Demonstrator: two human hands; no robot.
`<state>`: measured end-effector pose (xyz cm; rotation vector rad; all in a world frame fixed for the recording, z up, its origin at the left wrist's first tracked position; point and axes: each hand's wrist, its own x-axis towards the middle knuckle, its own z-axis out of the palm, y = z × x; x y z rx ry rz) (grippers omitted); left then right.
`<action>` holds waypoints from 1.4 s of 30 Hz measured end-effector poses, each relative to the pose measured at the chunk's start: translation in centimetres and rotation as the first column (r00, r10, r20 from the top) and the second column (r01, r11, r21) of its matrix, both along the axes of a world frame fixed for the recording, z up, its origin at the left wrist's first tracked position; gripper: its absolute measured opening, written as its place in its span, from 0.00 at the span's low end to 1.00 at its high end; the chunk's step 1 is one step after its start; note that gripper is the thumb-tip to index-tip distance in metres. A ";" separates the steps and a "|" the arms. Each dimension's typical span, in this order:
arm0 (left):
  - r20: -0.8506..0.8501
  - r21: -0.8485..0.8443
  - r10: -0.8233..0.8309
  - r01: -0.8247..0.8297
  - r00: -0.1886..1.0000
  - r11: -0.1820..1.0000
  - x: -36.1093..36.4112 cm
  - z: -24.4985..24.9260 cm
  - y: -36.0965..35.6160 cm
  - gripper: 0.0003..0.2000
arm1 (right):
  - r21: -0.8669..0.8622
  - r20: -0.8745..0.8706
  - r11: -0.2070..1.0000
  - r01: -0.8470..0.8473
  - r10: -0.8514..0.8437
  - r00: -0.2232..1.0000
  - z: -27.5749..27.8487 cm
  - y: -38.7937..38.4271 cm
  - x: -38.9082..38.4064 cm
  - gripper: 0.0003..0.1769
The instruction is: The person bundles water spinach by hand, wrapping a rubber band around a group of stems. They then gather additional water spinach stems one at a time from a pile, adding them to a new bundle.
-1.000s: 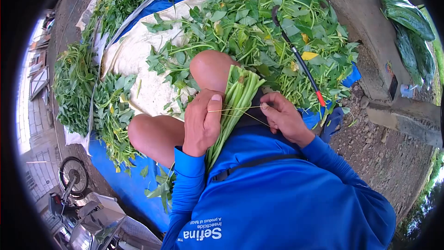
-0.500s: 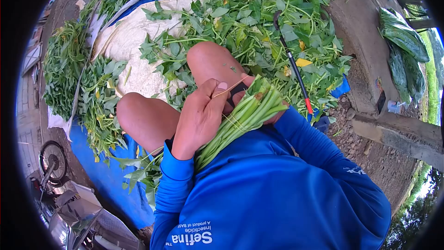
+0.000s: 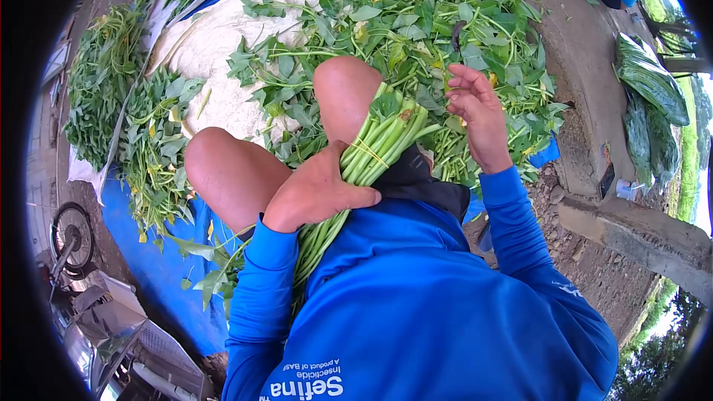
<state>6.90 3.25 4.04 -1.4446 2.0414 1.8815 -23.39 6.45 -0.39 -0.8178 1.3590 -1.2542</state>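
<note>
My left hand [image 3: 321, 187] is wrapped round a bundle of leafy green stems [image 3: 375, 147] that looks like water spinach. The bundle lies slanted across my lap, cut ends toward the upper right, leaves [image 3: 215, 275] hanging at the lower left. A thin rubber band [image 3: 365, 150] circles the stems near the cut ends. To the right of the bundle, my right hand [image 3: 479, 115] is raised with its fingers loosely bent and apart, holding nothing visible. Beyond its fingertips shows the dark curved end of a tool [image 3: 457, 36]; its shaft is hidden behind my hand and sleeve.
Loose greens [image 3: 416, 30] are heaped in front of my knees, partly on a pale sack sheet [image 3: 212, 48]. More greens [image 3: 108, 89] lie at the left, near a blue tarp [image 3: 160, 260]. Filled plastic bags [image 3: 650, 82] and a concrete beam [image 3: 631, 234] are at the right.
My left hand has let go of the stretched rubber band and now grips the stems lower down. My right hand has left the bundle and moved right, covering the tool's shaft.
</note>
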 end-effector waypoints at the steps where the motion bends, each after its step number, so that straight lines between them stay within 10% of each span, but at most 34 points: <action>1: 0.022 0.025 0.004 -0.004 1.000 1.000 -0.5 -0.7 -0.1 0.41 | -0.156 -0.176 0.984 -0.088 0.060 0.983 2.0 0.6 0.7 0.22; 3: 0.070 0.079 -0.033 0.027 0.997 0.997 -1.5 -0.2 -0.6 0.40 | -0.350 -0.719 0.835 -0.426 0.053 0.693 4.3 0.9 1.7 0.21; 6: 0.068 0.052 -0.033 0.029 0.997 0.998 -1.6 -1.4 -0.6 0.42 | -0.271 -0.899 0.765 -0.584 0.016 0.438 3.8 1.2 1.7 0.16; 13: 0.124 0.063 0.042 -0.050 0.991 0.997 -1.4 -1.6 -0.8 0.45 | -0.360 -0.911 0.811 -0.461 -0.198 0.363 -0.4 4.8 2.8 0.20; 20: 0.037 0.005 0.048 -0.048 0.998 0.999 -1.8 -1.9 -0.5 0.42 | -0.181 -0.935 0.910 -0.372 -0.043 0.352 -1.2 4.1 4.5 0.21; 23: 0.081 0.078 0.041 -0.047 0.996 0.996 -1.4 -2.6 -1.3 0.39 | -0.117 -0.877 0.925 -0.361 0.074 0.476 -2.9 2.2 5.0 0.22; 26: -0.124 0.209 0.061 -0.034 0.990 0.977 -0.1 -1.7 -2.3 0.40 | -0.099 -0.205 0.979 -0.180 0.157 0.966 -0.2 1.2 4.1 0.28; 30: -0.381 0.471 0.292 -0.087 0.877 0.878 3.5 4.0 -2.9 0.38 | -0.080 0.152 0.961 -0.263 0.273 0.950 2.7 -0.3 4.9 0.48; 33: -0.535 0.570 0.315 0.060 0.784 0.820 7.4 3.4 -3.3 0.36 | -0.286 0.517 0.825 -0.487 0.561 0.647 4.4 -1.5 9.3 0.62; 38: -0.627 0.637 0.448 0.088 0.638 0.766 6.8 3.0 -2.7 0.35 | -0.270 0.483 0.866 -0.421 0.500 0.719 10.7 -3.9 14.3 0.35; 42: -0.449 0.368 0.393 -0.235 0.802 0.900 6.3 2.3 -3.1 0.36 | -0.262 0.540 0.948 -0.182 0.300 0.786 8.3 -4.7 15.6 0.24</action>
